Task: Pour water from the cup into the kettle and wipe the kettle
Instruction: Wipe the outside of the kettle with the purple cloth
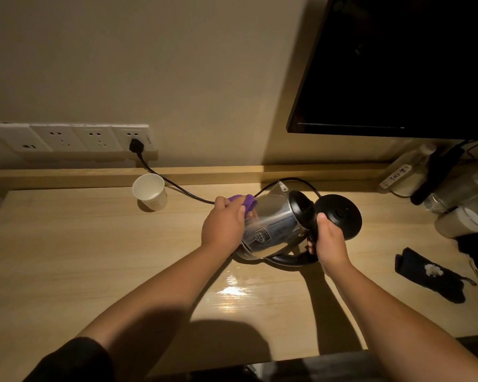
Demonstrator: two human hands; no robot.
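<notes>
A shiny steel kettle (271, 224) with a black lid and handle is tilted over on the wooden desk (94, 257), its spout pointing towards the wall. My right hand (330, 241) grips the black handle. My left hand (225, 223) presses a purple cloth (244, 202) against the kettle's left side. A white paper cup (150, 191) stands upright at the back left, apart from both hands. Its inside looks white; whether it holds water I cannot tell.
The black round kettle base (340, 215) lies behind my right hand, its cord (177, 186) running to a wall socket (134, 142). A dark screen (398, 64) hangs at the upper right. Bottles and clutter (439, 183) crowd the right edge, with a black pouch (431, 274) nearer.
</notes>
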